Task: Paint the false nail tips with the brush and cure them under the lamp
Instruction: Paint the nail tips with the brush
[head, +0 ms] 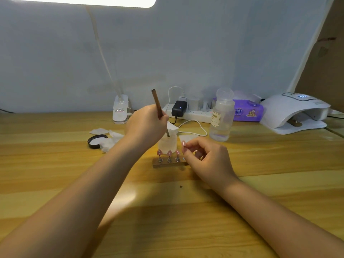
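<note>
My left hand grips a brown-handled brush, its tip dipped into a small frosted jar. In front of the jar stands a wooden holder with three pink nail tips on metal pins. My right hand pinches one pink nail tip between its fingertips, just right of the jar and above the holder's right end. The white curing lamp sits at the far right of the desk, with something brown inside its opening.
A black jar lid and white wipes lie to the left. A clear pump bottle, a power strip with chargers and cable, and a purple tissue pack line the back. A desk-lamp base stands behind.
</note>
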A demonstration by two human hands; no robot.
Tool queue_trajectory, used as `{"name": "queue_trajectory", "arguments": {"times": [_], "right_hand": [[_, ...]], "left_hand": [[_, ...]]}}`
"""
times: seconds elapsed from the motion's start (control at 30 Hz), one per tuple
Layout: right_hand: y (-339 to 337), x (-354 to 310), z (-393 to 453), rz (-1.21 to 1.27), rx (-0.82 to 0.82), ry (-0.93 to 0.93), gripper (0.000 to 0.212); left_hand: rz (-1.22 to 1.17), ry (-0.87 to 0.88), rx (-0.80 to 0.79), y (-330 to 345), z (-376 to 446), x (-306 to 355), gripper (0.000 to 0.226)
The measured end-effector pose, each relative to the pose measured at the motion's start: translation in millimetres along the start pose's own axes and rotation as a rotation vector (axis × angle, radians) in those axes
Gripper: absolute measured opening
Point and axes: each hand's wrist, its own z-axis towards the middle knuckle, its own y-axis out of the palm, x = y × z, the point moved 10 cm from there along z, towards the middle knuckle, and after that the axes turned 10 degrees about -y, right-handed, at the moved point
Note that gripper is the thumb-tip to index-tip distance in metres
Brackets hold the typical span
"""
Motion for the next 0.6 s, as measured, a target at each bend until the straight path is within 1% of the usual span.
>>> {"name": "queue_trajectory", "arguments": {"times": [0.2, 0.3, 0.6], "right_hand": [[0.4, 0.3, -0.8, -0.003, 0.002, 0.006, 0.021], [0.7, 1.4, -1.0, -0.007, -0.001, 0.015, 0.017], [0.5, 2.6, -1.2, -0.003, 0.005, 0.011, 0.017]], "left_hand": [[0.093, 0.007, -0.052, 11.1, -1.2, 0.2, 0.022], [0.12, -0.003, -0.076, 15.7, -2.1, -0.1, 0.024], [0.145, -0.025, -0.109, 19.5, -2.5, -2.3, 0.03]]}}
